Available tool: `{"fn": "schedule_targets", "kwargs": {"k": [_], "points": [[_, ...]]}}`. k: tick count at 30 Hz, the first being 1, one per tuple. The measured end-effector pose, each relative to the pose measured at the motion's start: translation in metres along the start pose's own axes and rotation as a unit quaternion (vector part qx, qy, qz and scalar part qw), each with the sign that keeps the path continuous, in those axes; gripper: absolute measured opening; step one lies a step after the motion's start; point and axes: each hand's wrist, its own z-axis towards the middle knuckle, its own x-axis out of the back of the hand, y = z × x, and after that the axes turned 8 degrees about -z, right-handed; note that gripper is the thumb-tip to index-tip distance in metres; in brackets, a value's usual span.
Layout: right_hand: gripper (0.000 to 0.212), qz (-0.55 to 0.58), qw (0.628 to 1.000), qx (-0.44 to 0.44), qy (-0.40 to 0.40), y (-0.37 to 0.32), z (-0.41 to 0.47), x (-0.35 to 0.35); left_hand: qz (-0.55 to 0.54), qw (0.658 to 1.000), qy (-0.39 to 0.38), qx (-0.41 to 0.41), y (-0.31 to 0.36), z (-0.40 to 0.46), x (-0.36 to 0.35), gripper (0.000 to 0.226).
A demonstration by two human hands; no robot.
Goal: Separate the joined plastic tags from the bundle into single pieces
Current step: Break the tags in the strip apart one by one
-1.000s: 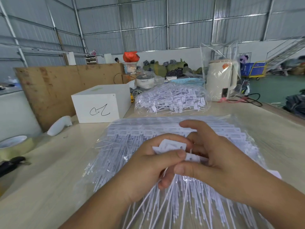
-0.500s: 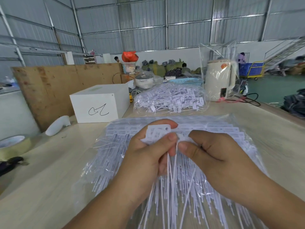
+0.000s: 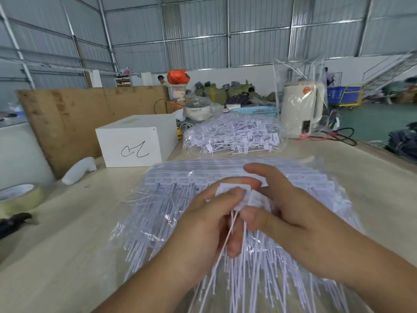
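Note:
A big bundle of joined white plastic tags lies in clear wrap on the table, heads far, thin tails toward me. Above it, my left hand pinches a short strip of tag heads between thumb and fingers, the tails hanging down past my palm. My right hand pinches the neighbouring tag head at the strip's right end, thumb below and forefinger stretched above. Both hands meet at the strip.
A clear bag of loose single tags lies further back. A white box stands at the left, with a tape roll, a white handle-shaped object and a dark tool. A wrapped kettle stands back right.
My hands went up with the strip half a second ago and have come back down. The right forefinger has stretched out above the tag heads, and the right thumb now grips lower.

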Motion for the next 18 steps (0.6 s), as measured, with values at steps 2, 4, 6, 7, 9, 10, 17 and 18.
{"fn": "schedule_targets", "kwargs": {"k": [2, 4, 6, 7, 9, 10, 17, 18], "points": [[0.072, -0.053, 0.998, -0.006, -0.026, 0.003, -0.002, 0.001, 0.027, 1.0, 0.007, 0.002, 0.0, 0.0, 0.001, 0.037], [0.069, -0.119, 0.992, -0.022, -0.039, 0.003, -0.004, 0.002, 0.066, 0.998, 0.002, -0.016, -0.002, 0.001, 0.001, 0.035], [0.067, -0.172, 0.983, -0.023, -0.053, 0.001, -0.005, 0.001, 0.089, 0.995, -0.028, -0.032, -0.004, 0.001, 0.003, 0.028], [0.066, -0.194, 0.979, -0.021, -0.059, 0.0, -0.005, -0.001, 0.101, 0.994, -0.034, -0.029, -0.004, 0.002, 0.004, 0.026], [0.065, -0.198, 0.978, -0.024, -0.062, -0.001, -0.004, -0.003, 0.12, 0.993, -0.017, -0.012, -0.004, 0.002, 0.005, 0.023], [0.067, -0.176, 0.982, -0.027, -0.061, -0.001, -0.003, -0.004, 0.124, 0.992, -0.01, -0.007, -0.004, 0.002, 0.005, 0.02], [0.03, -0.072, 0.996, -0.048, -0.008, 0.001, -0.001, 0.017, 0.05, 0.994, 0.089, -0.028, 0.003, 0.004, 0.005, 0.019], [0.033, -0.066, 0.996, -0.055, -0.012, 0.002, -0.002, 0.02, 0.054, 0.995, 0.084, -0.021, 0.005, 0.003, 0.007, 0.019]]}}
